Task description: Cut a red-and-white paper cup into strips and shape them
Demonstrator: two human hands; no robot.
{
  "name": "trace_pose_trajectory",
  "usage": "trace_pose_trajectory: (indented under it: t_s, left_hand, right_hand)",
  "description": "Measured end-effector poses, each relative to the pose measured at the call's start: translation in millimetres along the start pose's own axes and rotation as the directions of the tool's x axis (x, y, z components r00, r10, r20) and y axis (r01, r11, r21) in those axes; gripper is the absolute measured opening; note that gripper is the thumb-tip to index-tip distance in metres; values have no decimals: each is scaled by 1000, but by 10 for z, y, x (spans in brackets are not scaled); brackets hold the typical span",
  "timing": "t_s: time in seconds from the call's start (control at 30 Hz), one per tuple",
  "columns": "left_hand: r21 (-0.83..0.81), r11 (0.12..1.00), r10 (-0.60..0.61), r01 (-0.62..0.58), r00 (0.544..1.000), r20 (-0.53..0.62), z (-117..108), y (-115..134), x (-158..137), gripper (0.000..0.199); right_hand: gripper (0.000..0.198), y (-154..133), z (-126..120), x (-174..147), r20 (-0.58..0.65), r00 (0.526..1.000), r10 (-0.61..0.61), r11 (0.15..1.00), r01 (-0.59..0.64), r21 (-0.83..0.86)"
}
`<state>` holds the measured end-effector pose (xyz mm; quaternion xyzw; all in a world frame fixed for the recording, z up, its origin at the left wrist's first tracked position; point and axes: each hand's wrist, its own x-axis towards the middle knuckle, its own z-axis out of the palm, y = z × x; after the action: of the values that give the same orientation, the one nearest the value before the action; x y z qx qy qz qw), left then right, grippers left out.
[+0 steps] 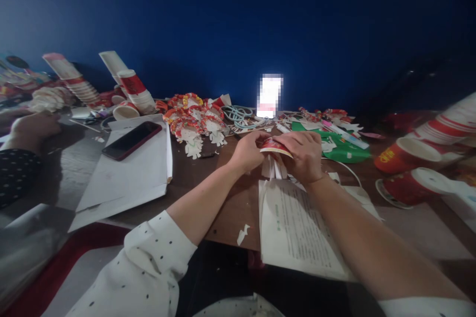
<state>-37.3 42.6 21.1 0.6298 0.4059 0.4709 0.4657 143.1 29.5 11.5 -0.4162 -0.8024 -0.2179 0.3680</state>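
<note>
Both of my hands meet over the table, closed around a red paper cup piece with a pale rim. My left hand grips its left end, thumb and fingers curled in. Fingers of my right hand bend over its top and right side. White strips hang below the piece. Underneath my right wrist lies a printed paper packet. Beyond my right hand is a green sheet with white scraps and a marker pen on it.
A bright phone stands by the blue wall. Decorated cup cutouts are heaped left of it. A dark phone lies on a white folder. Cups crowd the right; stacked cups lean left. Another person's hand is far left.
</note>
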Motion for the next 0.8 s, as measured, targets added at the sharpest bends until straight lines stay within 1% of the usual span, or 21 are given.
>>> trace_pose_trajectory:
  t_s: [0.1,0.2,0.3,0.37,0.53,0.63,0.7,0.8]
  left_hand:
    - [88,994,76,-71,996,-53,-24,-18,-18,33]
    - [202,968,162,-147,985,-61,-43,-31,-30,24]
    - [239,962,154,-134,986,-67,-41,-36,-25,23]
    - [233,967,128,-107,989,-76,-33,-42,-13,24]
    - [205,976,89,-78,995,-46,-20,-76,8,28]
    - [209,973,115,-103,992,-48,-15,-87,1,22]
    - [251,961,138,-116,988,-72,-13,-92,0,15]
    - [341,926,199,-160,976,-84,-11,-110,10,16]
  right_hand:
    - [32,-14,-1,3,2,1000,3,1000,-3,2]
    - [29,-36,-4,14,-7,1000,-3,1000,3,0]
    - [26,-46,-1,19,-10,1000,-9,1000,9,0]
    - [26,-45,0,17,-15,1000,-13,1000,13,5]
    - [29,-37,-4,11,-30,1000,-9,1000,9,16]
    - [28,-33,-2,8,-28,1000,7,1000,-6,16]
    - [27,-32,2,5,-21,1000,18,1000,-18,17]
    - [28,-32,7,1,1,999,43,999,-43,9]
